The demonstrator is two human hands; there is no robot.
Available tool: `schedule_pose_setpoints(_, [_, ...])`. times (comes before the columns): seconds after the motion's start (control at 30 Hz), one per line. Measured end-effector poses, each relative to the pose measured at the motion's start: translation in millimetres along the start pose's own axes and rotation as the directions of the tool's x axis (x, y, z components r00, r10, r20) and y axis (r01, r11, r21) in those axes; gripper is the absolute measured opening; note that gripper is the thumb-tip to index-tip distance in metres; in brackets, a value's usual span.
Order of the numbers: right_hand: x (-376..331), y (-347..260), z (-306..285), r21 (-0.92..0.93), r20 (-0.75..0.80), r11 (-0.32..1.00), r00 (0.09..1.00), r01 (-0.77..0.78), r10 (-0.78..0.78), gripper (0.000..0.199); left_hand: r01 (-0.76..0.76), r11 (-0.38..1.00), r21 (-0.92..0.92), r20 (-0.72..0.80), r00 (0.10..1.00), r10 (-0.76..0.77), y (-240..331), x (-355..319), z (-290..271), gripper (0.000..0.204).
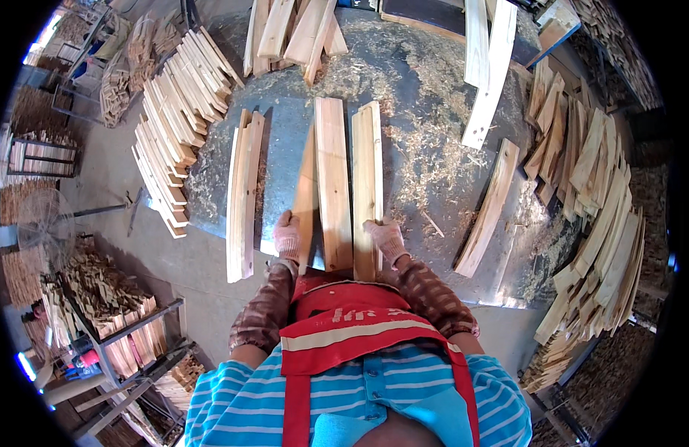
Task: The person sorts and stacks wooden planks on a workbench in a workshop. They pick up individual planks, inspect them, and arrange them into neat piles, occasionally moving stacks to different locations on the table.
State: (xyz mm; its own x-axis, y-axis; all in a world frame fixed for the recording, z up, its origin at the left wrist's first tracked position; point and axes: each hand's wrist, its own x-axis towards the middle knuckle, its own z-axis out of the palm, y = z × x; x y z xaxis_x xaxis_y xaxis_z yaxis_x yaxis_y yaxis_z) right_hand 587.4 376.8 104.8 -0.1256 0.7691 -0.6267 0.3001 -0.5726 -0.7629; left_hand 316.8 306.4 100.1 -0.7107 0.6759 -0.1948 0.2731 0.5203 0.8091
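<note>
Three wooden boards lie lengthwise in front of me at the near edge of a dark metal table (434, 112). My left hand (287, 235), in a pale knitted glove, is closed on the edge of the darker, tilted left board (306, 190). Gloved the same way, my right hand (387, 238) grips the outer side of the right board (367, 179), its fingers over the top. Between these two rests the middle board (332, 175), untouched by either hand. The undersides of the boards and my thumbs are hidden.
Narrow boards (244, 194) lie left of my hands, and a single board (487, 208) lies to the right. Long boards (489, 82) and a pile (296, 33) sit farther back. Wood shavings (426, 149) cover the table. Stacks of boards flank it left (173, 119) and right (597, 208).
</note>
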Motion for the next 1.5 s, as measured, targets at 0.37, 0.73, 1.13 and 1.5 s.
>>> schedule_pose_setpoints(0.37, [-29.0, -62.8, -6.6, -0.608, -0.048, 0.792, 0.999, -0.047, 0.022, 0.062, -0.085, 0.994, -0.072, 0.339, 0.935, 0.105, 95.2, -22.8, 48.9, 0.018])
schedule_pose_setpoints(0.73, [-35.4, -73.5, 20.3, -0.722, -0.086, 0.686, 0.995, -0.092, 0.043, 0.085, 0.257, 0.965, -0.046, 0.72, 0.678, -0.146, 110.4, -24.0, 84.8, 0.019])
schedule_pose_setpoints(1.13, [-23.6, -87.0, -0.9, -0.615, -0.189, 0.774, 0.981, -0.149, 0.039, 0.058, -0.134, 0.973, -0.19, 0.564, 0.796, 0.219, 109.0, -10.1, 95.5, 0.023])
schedule_pose_setpoints(1.5, [-115.4, -87.0, -112.3, -0.203, -0.156, 0.978, 0.988, -0.039, 0.007, 0.053, -0.051, 0.774, 0.631, 0.317, 0.928, -0.197, 82.2, -24.4, 73.0, 0.118])
